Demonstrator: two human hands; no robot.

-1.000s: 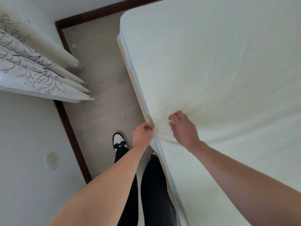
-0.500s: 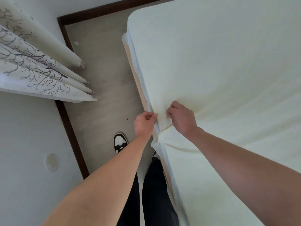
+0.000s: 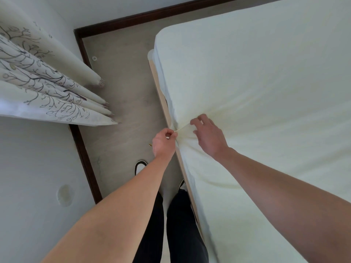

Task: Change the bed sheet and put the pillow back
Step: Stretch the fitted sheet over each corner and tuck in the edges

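Sheet (image 3: 256, 88) fitting is the step in hand: it lies cream and spread over the bed, gathered into a pucker at the near side edge. My left hand (image 3: 164, 142) has its grip pinched on that bunched edge; my right hand (image 3: 208, 135) rests on the fabric beside it, fingers loosely bent. Next I judge I must draw the edge down and tuck it. No pillow is in view.

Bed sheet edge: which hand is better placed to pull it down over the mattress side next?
Left, probably. The left hand already pinches the bed sheet at the mattress edge, out over the floor. The right hand lies on top of the sheet, fingers spread, without a grip.
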